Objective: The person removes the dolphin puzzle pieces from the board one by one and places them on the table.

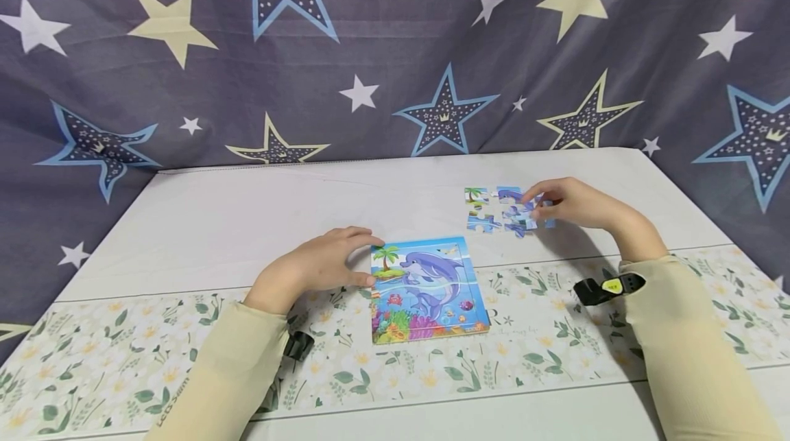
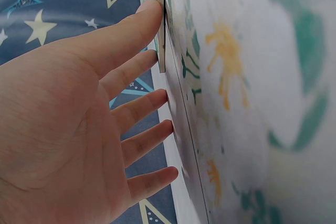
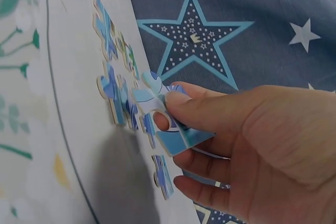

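A square dolphin picture board [image 1: 426,290] lies on the table in the head view. At its left edge is my left hand [image 1: 321,259], fingers spread and thumb by the edge; in the left wrist view the thumb [image 2: 147,17] touches the board's side. My right hand [image 1: 574,204] is at the far right over a group of loose jigsaw pieces [image 1: 481,221]. In the right wrist view, that hand pinches a blue and white jigsaw piece [image 3: 178,137] between thumb and fingers, above the other pieces [image 3: 107,32]. The held piece is largely hidden in the head view.
A white table [image 1: 278,201] carries a floral strip [image 1: 154,338] along its near part. Behind it hangs a dark curtain [image 1: 370,29] printed with stars. Black wrist straps [image 1: 595,292] sit at the sleeves.
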The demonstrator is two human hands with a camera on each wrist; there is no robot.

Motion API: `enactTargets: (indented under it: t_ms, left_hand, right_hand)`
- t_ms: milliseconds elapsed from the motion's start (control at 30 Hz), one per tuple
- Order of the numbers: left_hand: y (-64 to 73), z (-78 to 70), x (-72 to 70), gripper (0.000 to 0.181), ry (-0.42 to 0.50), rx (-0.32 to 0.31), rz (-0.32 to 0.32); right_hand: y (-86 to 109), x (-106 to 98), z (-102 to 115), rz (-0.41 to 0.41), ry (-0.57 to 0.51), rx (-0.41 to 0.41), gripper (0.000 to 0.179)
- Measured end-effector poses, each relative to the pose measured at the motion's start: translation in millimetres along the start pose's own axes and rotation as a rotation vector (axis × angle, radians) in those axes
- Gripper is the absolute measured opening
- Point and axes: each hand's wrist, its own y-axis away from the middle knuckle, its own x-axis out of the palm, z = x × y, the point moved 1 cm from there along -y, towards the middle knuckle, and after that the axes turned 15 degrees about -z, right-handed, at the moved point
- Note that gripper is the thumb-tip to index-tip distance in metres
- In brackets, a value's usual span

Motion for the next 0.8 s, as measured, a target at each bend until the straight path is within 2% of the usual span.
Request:
enactTargets:
  t_ms: [300, 567, 800]
  left_hand:
    - [0.6, -0.4, -0.3, 0.068, -0.002, 0.002, -0.001]
    - [1.0, -0.3, -0.2, 0.068, -0.005, 0.005, -0.005]
    - [1.3, -1.2, -1.0, 0.068, 0.000, 0.003, -0.004]
  right_hand:
    - [2.2, -6, -10, -0.066, 0.055, 0.009, 0.028]
    - [5.0, -11, -21, -0.056, 0.092, 0.031, 0.030]
    - [7.4, -14, -27, -0.087, 0.092, 0.061, 0.031]
